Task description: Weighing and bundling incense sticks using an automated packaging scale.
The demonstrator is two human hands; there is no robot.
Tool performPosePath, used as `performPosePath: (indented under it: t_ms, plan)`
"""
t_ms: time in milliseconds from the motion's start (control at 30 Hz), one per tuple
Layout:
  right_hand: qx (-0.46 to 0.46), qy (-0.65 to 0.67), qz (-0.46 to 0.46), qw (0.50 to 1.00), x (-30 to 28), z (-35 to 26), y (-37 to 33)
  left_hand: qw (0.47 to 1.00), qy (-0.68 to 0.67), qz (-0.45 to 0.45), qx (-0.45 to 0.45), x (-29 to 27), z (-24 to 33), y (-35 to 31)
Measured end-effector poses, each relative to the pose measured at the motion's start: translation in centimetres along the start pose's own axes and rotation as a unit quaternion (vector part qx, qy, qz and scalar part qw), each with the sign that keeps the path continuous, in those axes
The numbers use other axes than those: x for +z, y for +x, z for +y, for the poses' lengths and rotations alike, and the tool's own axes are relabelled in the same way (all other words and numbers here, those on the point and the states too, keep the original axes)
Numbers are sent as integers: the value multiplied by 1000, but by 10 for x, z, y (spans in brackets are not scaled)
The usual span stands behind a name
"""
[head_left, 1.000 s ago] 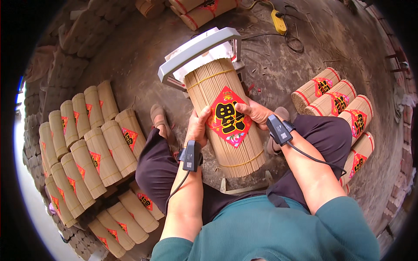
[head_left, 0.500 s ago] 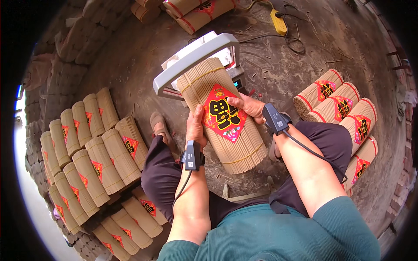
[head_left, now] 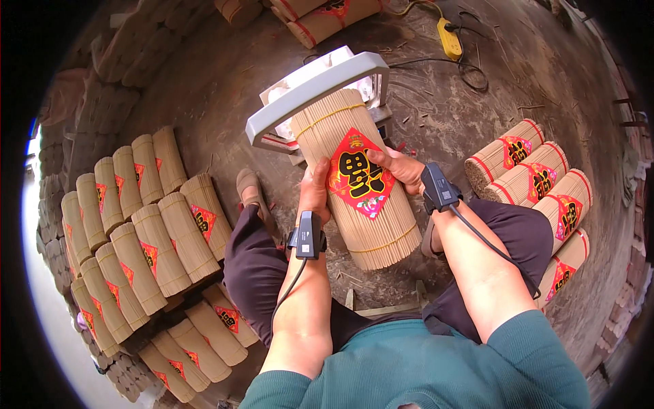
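Note:
Between my two hands is a thick bundle of thin wooden sticks [head_left: 379, 235], tied with yellow bands near both ends. A red diamond-shaped label with black characters covers its middle. My left hand [head_left: 315, 189] grips the bundle's left side, and my right hand [head_left: 402, 170] grips its right side with the thumb on the label's edge. The bundle tilts, its far end reaching under the grey frame of a machine [head_left: 317, 95]. Whether that end touches the machine is hidden.
Several labelled bundles [head_left: 157, 252] stand in rows at the left. More bundles with red bands [head_left: 538, 180] lie by my right knee, others [head_left: 334, 19] at the far side. A yellow power strip [head_left: 450, 39] with black cable lies on the floor.
The bundle has turned slightly more upright in view, still held by both hands. The whole scene has shifted a little because the view moved.

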State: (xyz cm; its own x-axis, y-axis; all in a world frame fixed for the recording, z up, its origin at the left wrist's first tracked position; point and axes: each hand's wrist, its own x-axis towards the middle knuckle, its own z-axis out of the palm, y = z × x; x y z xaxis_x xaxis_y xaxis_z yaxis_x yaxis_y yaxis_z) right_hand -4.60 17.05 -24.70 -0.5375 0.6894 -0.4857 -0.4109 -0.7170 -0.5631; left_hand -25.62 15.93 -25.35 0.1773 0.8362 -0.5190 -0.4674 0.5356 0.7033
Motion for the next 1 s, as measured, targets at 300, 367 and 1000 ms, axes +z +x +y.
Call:
performPosePath:
  t_ms: [300, 367, 1000]
  plan:
    - [-1, 17, -1, 1000, -4, 9, 0, 998, 55, 4, -36, -1, 3, 5]
    - [5, 29, 0, 1000, 1, 6, -2, 998, 50, 1, -36, -2, 5, 5]
    - [-23, -126, 72, 989, 19, 25, -50, 996, 9, -9, -91, 0, -21, -43]
